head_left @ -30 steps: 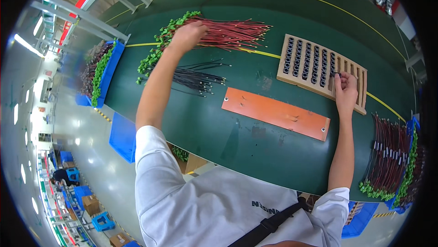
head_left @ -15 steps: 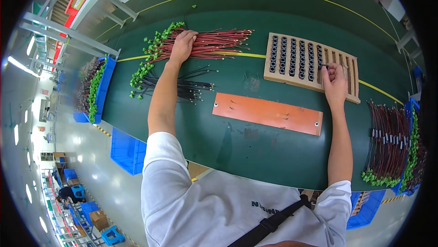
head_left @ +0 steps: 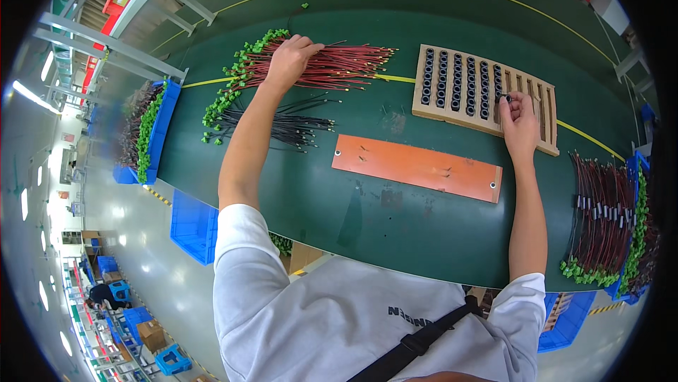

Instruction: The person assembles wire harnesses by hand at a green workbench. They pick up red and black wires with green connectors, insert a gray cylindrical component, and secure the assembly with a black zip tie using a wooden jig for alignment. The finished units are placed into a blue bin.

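Left hand (head_left: 289,61) further onto red wires (head_left: 339,68)

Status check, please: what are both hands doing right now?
Left hand on red wires. Right hand pinching a small black piece at wooden tray. Nothing blocking.

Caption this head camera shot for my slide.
Left hand on red wires, right hand at slotted wooden tray on green table.

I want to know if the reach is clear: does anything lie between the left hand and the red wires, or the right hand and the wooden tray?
Nothing visible does. The left hand already rests on the red wires, and the right hand is at the wooden tray, fingertips on a small dark piece.
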Motion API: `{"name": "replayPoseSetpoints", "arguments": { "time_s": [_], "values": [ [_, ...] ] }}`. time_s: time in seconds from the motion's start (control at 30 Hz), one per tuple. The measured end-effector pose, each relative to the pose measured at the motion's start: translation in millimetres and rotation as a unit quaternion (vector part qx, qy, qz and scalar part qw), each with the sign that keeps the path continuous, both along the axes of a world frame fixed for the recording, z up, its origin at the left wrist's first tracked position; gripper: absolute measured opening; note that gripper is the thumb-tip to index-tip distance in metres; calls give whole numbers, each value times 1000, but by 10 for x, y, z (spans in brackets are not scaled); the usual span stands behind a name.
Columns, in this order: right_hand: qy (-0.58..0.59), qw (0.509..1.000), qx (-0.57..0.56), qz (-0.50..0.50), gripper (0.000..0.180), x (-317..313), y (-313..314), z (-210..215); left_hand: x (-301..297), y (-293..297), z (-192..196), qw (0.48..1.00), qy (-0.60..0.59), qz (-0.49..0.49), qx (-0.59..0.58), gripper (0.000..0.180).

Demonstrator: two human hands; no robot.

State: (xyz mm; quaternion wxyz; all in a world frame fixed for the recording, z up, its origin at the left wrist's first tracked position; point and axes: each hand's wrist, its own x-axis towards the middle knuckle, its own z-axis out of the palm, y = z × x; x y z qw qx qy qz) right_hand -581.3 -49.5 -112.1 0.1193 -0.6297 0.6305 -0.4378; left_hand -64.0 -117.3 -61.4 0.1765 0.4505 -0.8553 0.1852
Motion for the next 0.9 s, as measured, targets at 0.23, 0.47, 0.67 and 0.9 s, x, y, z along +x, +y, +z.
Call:
{"name": "replayPoseSetpoints", "arguments": {
  "time_s": [0.23, 0.47, 0.67, 0.9],
  "values": [
    [7, 1000, 8, -4, 27, 38, 24, 28, -59, -70, -60, 999, -38, 2, 9, 19],
    [-2, 1000, 7, -1, 27, 9, 5, 3, 85, -45, 46, 985, 143, 25, 94, 10],
    [2, 1000, 8, -9, 26, 1, 13, 4, 315, -17, 279, 963, 222, 114, 98, 21],
    [-40, 999, -1, 8, 27, -1, -3, 12, 1397, 53, 1233, 794, 596, 96, -70, 21]
  ]
}}
